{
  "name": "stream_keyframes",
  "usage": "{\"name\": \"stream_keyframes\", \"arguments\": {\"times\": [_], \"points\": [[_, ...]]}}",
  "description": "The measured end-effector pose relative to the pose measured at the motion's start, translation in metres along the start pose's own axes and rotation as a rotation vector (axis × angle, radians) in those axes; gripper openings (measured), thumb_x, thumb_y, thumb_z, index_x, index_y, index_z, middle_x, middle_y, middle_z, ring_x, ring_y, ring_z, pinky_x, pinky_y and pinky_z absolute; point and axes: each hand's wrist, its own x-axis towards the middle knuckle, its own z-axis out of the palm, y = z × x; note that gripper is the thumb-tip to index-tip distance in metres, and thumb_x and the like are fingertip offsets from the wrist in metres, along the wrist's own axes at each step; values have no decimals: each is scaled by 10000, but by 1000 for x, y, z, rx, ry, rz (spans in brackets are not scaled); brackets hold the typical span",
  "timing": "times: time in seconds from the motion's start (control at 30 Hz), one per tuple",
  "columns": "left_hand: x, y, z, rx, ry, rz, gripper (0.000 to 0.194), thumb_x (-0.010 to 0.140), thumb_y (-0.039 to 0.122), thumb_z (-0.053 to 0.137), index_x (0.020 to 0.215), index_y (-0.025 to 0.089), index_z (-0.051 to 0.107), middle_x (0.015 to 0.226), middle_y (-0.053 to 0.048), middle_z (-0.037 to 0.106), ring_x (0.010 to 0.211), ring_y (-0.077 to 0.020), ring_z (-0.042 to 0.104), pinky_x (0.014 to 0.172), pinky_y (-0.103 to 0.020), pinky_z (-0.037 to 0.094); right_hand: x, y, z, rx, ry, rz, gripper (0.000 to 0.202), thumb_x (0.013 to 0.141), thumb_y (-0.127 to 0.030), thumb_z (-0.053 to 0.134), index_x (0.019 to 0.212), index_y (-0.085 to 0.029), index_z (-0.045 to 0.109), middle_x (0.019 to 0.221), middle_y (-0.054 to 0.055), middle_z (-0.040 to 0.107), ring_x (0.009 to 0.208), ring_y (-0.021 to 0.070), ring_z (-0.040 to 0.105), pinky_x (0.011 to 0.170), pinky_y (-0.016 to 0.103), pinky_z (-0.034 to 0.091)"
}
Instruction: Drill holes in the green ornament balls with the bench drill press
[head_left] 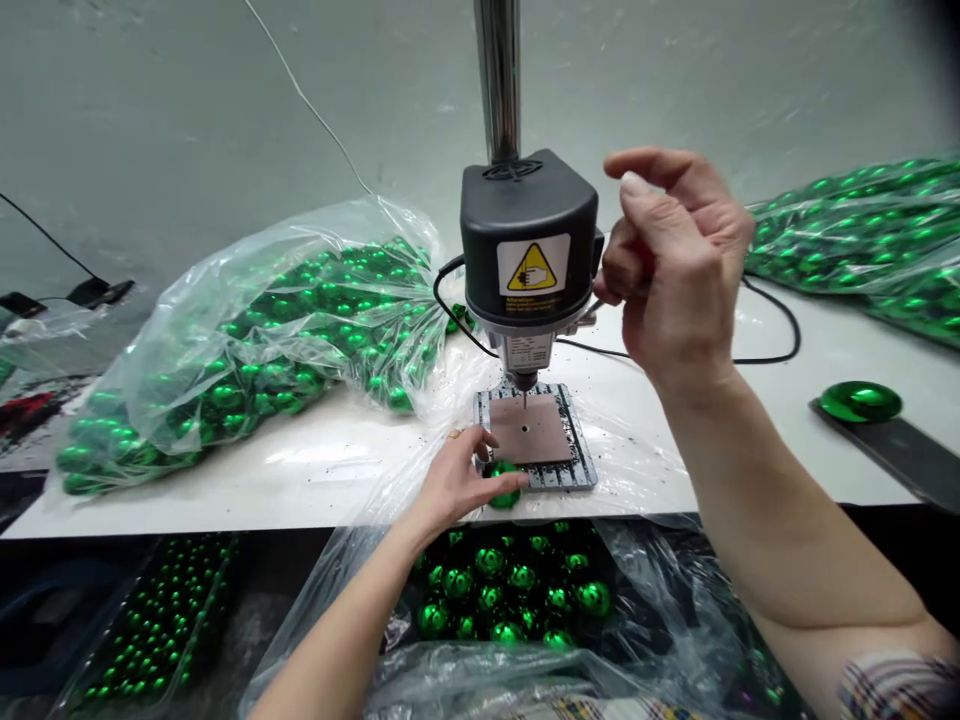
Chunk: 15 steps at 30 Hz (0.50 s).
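Observation:
My left hand [459, 475] pinches a shiny green ball [504, 486] between thumb and fingers at the front left edge of a small drill press's base [585, 470]. A brown pad [551, 430] with a dark-rimmed hole lies on that base, and the thin drill bit [526, 400] points down just behind the hole. Right of the black drill head [529, 220], my right hand [679, 255] is raised with curled fingers. A bit of red, apparently the lever's knob, shows between them; most of it is hidden. A short metal rod [589, 316] sticks out below the hand.
Clear bags of green balls lie at the left [300, 320] and right [862, 230]. Below the table edge, more balls [517, 580] sit in open plastic, and a bin [161, 620] holds others. A green dish-like piece [861, 400] rests on a dark strip [892, 450]. A black cable [795, 330] loops behind.

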Motion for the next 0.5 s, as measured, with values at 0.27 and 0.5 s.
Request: {"name": "stream_keyframes", "arguments": {"times": [0.27, 0.5], "points": [[136, -47, -39, 386, 206, 32, 185, 866, 138, 596, 1036, 187, 650, 1148, -156, 669, 1242, -335, 567, 1114, -550, 385, -9, -1, 0, -20, 33, -16, 77, 893, -184, 639, 895, -186, 716, 491, -89, 394, 368, 46, 303, 315, 198, 248], [174, -68, -54, 471, 385, -257, 167, 879, 76, 510, 989, 118, 628, 1208, -285, 630, 1330, -423, 496, 1125, -623, 308, -8, -2, -1, -36, 37, -9, 78, 883, -227, 650, 882, -214, 727, 477, -87, 403, 363, 56, 305, 311, 216, 253]]}}
